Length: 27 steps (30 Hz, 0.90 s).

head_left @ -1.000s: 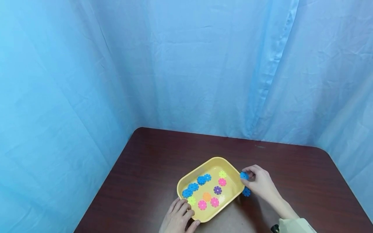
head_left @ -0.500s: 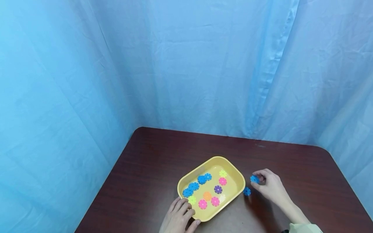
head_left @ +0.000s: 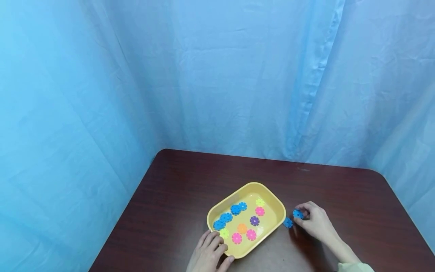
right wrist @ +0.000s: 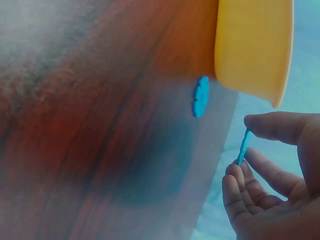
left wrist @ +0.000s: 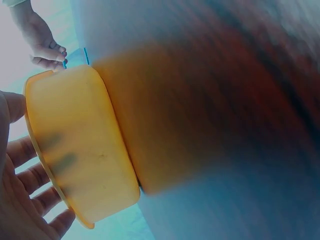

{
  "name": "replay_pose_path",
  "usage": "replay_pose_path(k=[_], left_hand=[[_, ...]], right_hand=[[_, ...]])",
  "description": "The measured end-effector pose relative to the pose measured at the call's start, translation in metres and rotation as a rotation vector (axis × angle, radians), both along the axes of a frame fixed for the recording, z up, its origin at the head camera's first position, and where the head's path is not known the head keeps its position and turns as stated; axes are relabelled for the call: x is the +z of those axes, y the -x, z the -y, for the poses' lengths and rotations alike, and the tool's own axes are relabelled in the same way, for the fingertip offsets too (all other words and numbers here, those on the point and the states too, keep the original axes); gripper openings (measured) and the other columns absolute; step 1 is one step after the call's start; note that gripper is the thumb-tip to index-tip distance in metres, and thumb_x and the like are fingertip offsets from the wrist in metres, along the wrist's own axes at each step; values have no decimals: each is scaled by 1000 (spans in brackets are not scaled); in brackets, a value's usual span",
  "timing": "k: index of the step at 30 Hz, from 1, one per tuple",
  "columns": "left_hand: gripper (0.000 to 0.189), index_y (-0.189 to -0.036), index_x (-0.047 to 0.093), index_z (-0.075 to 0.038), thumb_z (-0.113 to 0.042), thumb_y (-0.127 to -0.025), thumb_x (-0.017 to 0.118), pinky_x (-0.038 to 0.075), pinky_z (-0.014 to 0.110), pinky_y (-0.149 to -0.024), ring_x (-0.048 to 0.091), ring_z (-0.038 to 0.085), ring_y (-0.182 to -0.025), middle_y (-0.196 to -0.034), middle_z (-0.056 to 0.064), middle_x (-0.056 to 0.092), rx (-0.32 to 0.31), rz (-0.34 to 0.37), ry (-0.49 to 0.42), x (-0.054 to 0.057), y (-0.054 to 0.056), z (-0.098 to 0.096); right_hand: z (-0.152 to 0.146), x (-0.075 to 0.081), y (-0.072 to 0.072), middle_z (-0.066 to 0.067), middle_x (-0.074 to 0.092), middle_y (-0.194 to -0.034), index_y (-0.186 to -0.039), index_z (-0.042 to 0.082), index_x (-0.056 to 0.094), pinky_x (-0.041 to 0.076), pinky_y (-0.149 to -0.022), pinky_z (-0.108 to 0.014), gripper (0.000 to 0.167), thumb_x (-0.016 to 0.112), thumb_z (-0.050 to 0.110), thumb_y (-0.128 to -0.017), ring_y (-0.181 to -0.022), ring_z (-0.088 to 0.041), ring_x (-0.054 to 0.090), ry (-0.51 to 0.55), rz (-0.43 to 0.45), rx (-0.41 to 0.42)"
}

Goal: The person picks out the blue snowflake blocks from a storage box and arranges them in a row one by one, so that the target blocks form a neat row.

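Note:
My right hand point(head_left: 316, 222) pinches a blue flower-shaped disc point(head_left: 298, 214) by its edges between thumb and fingers, raised above the table. In the right wrist view the held disc point(right wrist: 243, 147) appears edge-on. A second blue disc point(head_left: 288, 222) lies flat on the table beside the right end of a yellow plastic basin point(head_left: 279, 206). My left hand point(head_left: 208, 252) grips the basin's near-left rim, with several fingers over the edge. Through the basin wall point(left wrist: 95, 125) in the left wrist view, fingers show as dark patches.
Inside the basin lie several blue discs point(head_left: 225, 217), pink discs point(head_left: 236, 238), yellow discs point(head_left: 224, 233), an orange disc point(head_left: 242, 228) and a purple disc point(head_left: 254, 221). Light blue curtains point(head_left: 217, 75) surround the dark wooden table point(head_left: 190, 173).
My right hand has moved right, away from the basin's rim, and slightly nearer to me, with the blue disc still pinched. The left hand and basin stay nearly in place.

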<state>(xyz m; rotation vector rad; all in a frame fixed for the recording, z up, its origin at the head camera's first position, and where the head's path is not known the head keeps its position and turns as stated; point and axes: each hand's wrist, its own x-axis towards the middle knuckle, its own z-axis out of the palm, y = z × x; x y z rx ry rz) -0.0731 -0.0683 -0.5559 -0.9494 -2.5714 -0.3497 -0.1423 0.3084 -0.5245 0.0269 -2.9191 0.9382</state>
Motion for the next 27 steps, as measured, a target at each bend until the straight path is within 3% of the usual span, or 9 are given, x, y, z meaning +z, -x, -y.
replay_pose_path(k=[17,27], left_hand=[[27,-86,66,-23,-48,-95,62,42,45,-102,53,17,-109,-96,-8,55,5,17,7,0,0,0],[26,-87,65,-23,-47,-95,63,44,47,-101,53,17,-108,-97,-8,55,3,14,0,-1,-1,0]], right_hand=[[-5,-18,-3,-5,62,-92,-97,0,71,50,-62,-29,27,83,9,-75,-77,-16,57,-9,25,3],[-4,-21,-7,-5,63,-95,-97,2,71,50,-64,-31,27,84,10,-75,-79,-17,58,-16,42,-3]])
